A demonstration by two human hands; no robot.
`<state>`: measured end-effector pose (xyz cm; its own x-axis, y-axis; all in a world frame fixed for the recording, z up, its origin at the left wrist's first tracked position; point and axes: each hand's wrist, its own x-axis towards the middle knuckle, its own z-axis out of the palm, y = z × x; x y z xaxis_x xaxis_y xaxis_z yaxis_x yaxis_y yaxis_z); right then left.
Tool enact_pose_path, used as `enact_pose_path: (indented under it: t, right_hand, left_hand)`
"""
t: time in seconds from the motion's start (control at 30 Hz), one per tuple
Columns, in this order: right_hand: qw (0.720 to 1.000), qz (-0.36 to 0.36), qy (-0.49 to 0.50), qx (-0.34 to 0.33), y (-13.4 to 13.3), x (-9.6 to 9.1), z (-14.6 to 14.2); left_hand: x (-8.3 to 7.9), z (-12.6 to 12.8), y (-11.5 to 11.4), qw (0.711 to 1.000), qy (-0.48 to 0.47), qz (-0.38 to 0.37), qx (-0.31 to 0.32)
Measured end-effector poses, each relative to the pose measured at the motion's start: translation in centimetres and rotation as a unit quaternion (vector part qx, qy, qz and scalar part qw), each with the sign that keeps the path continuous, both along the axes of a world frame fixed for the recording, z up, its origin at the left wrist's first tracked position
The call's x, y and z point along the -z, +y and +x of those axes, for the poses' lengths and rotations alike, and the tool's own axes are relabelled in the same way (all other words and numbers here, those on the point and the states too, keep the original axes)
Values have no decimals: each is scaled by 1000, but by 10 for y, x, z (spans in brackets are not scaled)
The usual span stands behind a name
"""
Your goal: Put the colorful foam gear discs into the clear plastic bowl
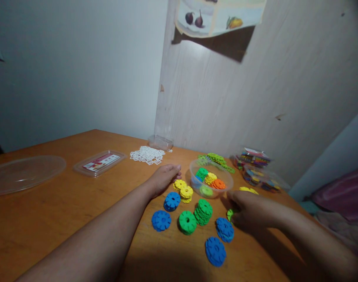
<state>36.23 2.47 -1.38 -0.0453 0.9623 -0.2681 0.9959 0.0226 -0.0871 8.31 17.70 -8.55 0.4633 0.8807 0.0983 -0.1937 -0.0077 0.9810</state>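
Note:
My left hand [166,177] rests on the table beside a stack of yellow notched discs [186,192], its fingers stretched out and nothing visible in them. At the right, my right hand [246,207] is lowered with its fingers round a light green notched disc [230,215], partly hidden by the hand. Between the hands stands a clear round tub [229,183] holding green, yellow, orange, blue and light green discs. In front lie stacks of green discs [203,212] and blue discs [215,251], with more blue discs [171,201] nearer my left hand.
White lattice pieces [147,155] lie in a heap before a clear box [160,143]. To the left are a labelled clear lid [100,163] and a large oval lid [27,174]. Light green pieces [216,158] and packed boxes [255,157] sit at the back right.

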Motion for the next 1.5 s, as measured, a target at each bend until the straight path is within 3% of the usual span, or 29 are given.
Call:
enact_pose_path:
  t: [0.2, 0.33, 0.5, 0.63, 0.73, 1.0, 1.13, 1.5]
  right_hand:
    - [987, -37, 155, -4, -7, 0, 2]
    - [972, -65, 225, -3, -10, -13, 17]
    - [960, 35, 279, 5, -1, -39, 37]
    - [947, 118, 298, 24, 19, -51, 31]
    - [951, 110, 290, 15, 38, -53, 18]
    - [975, 7, 222, -29, 69, -48, -14]
    - [988, 10, 150, -35, 79, -48, -20]
    - [997, -20, 69, -33, 113, -33, -47]
  left_hand:
    - [1, 0, 1, 1000, 2, 3, 3]
    - [2, 0, 2, 1000, 1, 7, 7]
    - [3, 0, 3, 1000, 9, 8, 3]
    - [3, -1, 4, 1000, 13, 15, 6]
    - [4, -1, 4, 1000, 15, 18, 6]
    - [4, 0, 3, 1000, 17, 18, -3]
    - [4, 1, 0, 1000, 15, 13, -4]
    - [6, 0, 1, 999, 30, 38, 3]
